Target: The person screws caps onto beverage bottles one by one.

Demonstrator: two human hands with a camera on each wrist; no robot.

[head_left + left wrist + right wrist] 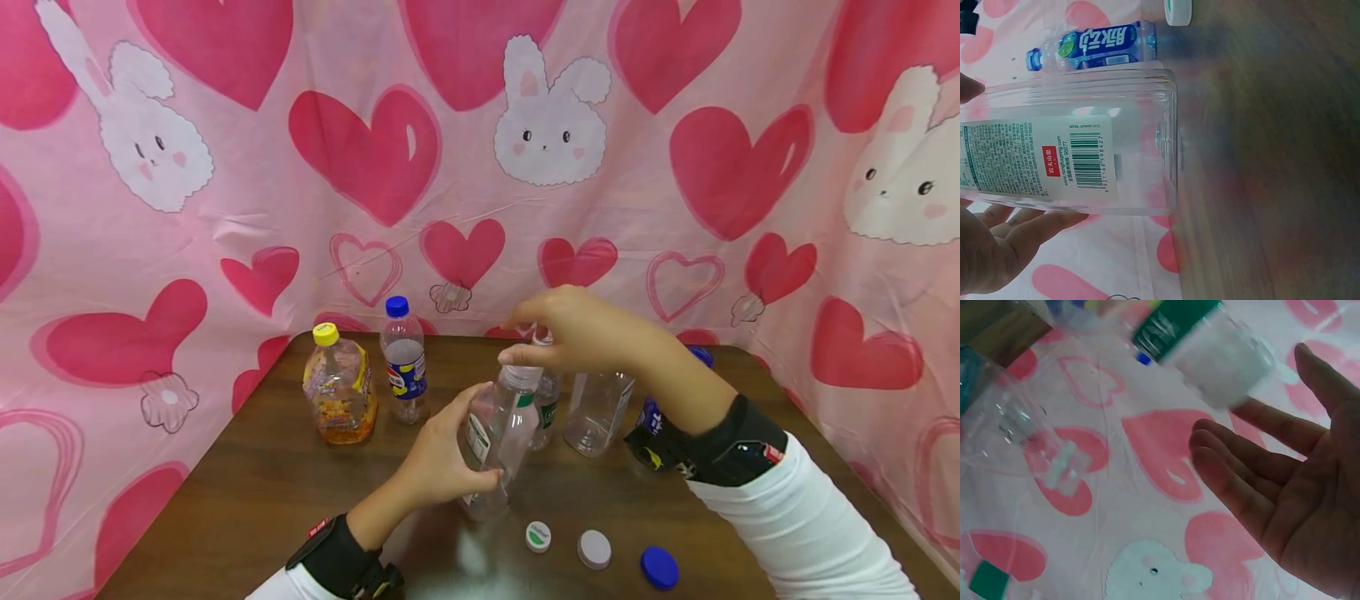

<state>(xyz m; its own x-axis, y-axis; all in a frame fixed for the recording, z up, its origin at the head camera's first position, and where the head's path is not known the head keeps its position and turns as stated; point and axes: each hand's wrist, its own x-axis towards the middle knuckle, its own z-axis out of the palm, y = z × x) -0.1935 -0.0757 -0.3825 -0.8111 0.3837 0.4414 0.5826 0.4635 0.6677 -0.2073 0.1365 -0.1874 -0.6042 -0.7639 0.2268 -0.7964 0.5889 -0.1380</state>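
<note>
My left hand (450, 454) grips a clear plastic bottle (483, 462) around its body, thumb in front. In the left wrist view its white label (1054, 159) shows print and a barcode, and the left fingers (1041, 231) lie along one side. The bottle leans slightly. Over its pale, blurred top (1225, 362) is my right hand (577, 333), loosely bent, with thumb and fingers spread apart in the right wrist view and fingertips close by the top. On the table in front lie a white cap with a green mark (537, 537), a plain white cap (594, 549) and a blue cap (659, 567).
At left on the brown table (247, 508) stand a yellow-capped bottle (339, 392) with orange contents and a blue-capped bottle (406, 371). Behind the held bottle are a green-labelled bottle (547, 408) and a clear container (595, 421). A blue-labelled bottle (1100, 47) is partly hidden by the right arm.
</note>
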